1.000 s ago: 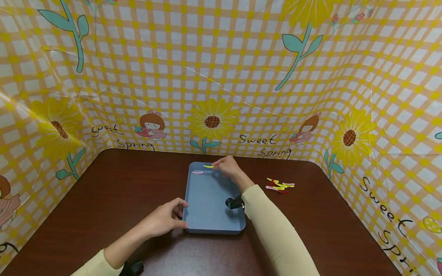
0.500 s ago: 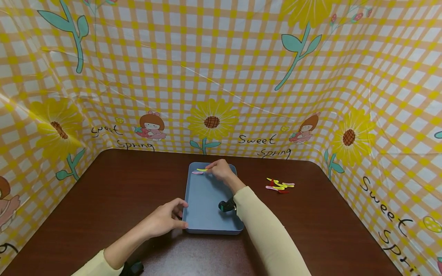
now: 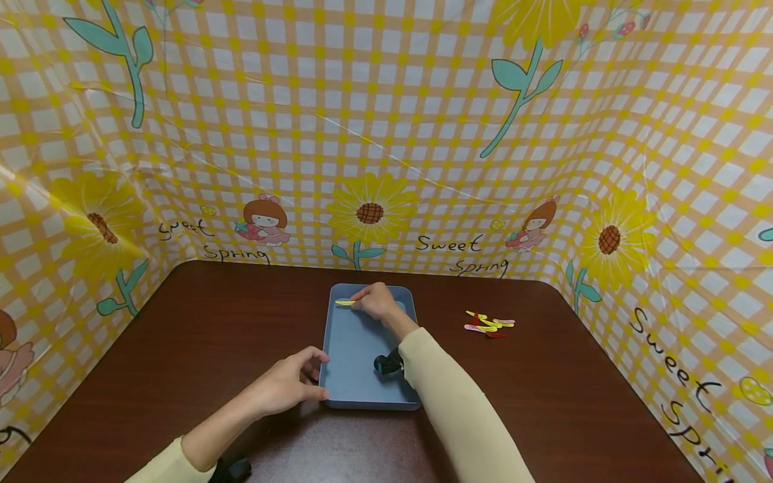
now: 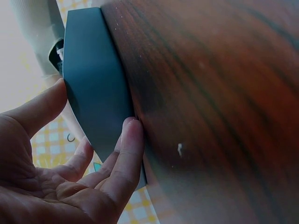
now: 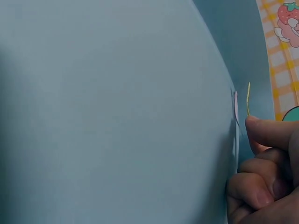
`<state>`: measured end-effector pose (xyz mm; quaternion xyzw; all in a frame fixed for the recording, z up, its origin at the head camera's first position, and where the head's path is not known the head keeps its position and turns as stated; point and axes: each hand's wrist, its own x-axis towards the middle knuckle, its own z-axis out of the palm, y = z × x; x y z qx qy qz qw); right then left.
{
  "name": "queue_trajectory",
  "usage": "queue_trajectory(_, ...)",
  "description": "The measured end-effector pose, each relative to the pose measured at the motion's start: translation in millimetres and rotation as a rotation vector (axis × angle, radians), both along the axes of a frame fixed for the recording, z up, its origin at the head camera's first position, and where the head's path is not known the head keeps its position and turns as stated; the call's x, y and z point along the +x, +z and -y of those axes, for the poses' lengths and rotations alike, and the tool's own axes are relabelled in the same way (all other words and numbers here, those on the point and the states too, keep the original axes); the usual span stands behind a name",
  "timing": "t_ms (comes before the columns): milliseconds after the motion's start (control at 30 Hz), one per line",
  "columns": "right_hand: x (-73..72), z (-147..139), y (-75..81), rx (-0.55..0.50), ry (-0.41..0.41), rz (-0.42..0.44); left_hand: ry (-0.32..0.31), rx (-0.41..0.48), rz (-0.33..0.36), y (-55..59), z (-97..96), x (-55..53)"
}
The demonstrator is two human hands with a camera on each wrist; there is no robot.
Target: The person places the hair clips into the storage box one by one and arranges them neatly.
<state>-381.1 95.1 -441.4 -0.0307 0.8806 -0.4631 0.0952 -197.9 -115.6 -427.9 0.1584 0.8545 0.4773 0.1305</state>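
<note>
A blue-grey rectangular tray (image 3: pixel 362 362) lies on the table before me. My right hand (image 3: pixel 379 302) is over its far end and pinches a yellow hair clip (image 3: pixel 345 302) between thumb and finger; the wrist view shows this clip (image 5: pixel 248 99) edge-on, just above the tray bottom. Close beside it, a pink hair clip (image 5: pixel 236 106) lies in the tray; in the head view the yellow clip covers it. My left hand (image 3: pixel 286 382) rests against the tray's near left side, thumb and fingertips touching the wall (image 4: pixel 96 70), without wrapping round it.
Right of the tray, a loose pile of yellow, pink and red hair clips (image 3: pixel 490 325) lies on the dark brown table (image 3: pixel 241 308). A checked cloth (image 3: pixel 386 134) with sunflowers stands around the table's back and sides.
My right hand has moved left and slightly nearer with the yellow hair clip, bringing it over the pink one. The tray's right side shifted slightly left; my left hand stays put.
</note>
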Motion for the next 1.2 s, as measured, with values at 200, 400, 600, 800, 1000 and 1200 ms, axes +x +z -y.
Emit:
queue_trajectory(200,0.2,3.1,-2.8,0.002,-0.023,-0.004,-0.002,0.003,0.006,-1.0,0.5,-0.8)
queue_trajectory(400,2.1,4.5,-2.6,0.009,-0.015,-0.023,-0.001,0.005,0.003,-0.9,0.4,-1.3)
queue_trajectory(600,5.9,3.6,-4.7,0.025,0.005,-0.081,0.0,0.006,0.012,-0.4,0.1,-0.9)
queue_trajectory(800,7.2,4.2,-8.1,0.032,0.0,-0.091,0.006,-0.005,0.016,-0.1,-0.3,0.2)
queue_trajectory(1000,7.7,5.3,-8.9,0.041,-0.005,-0.113,0.007,-0.007,0.013,0.7,-0.7,0.7)
queue_trajectory(1200,10.1,6.6,-7.7,0.053,-0.006,-0.117,0.006,-0.006,0.011,-0.5,-0.7,0.1)
